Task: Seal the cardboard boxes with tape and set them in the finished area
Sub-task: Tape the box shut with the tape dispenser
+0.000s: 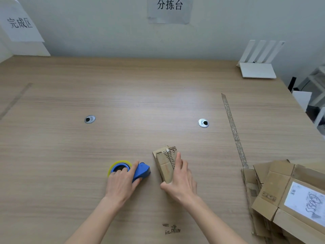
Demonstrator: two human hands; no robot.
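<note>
small cardboard box [166, 164] near the middle of the surface [140, 103], long axis running away from the body and leaning a little left at its far end, ragged flaps and a bit of shiny tape at that far end. right hand [181, 180] laid over the box's near right side, fingers [178, 161] fairly straight and pressing along the top seam, thumb tucked against the near corner; holding it down rather than wrapped round it. left hand [123, 182] on the tape dispenser [133, 170] just beside the box to its left, fingers curled over the blue body and the yellow-edged roll, blue nose aimed right toward the box. gap between dispenser and box narrow, so left hand nearer the tool, right hand already on the box. likely next: lifting the dispenser across to the seam and pulling tape along that long axis. stack of flattened boxes [284, 196] well apart at the right edge; finished-area sign [20, 22] far off at the left rear corner.
</note>
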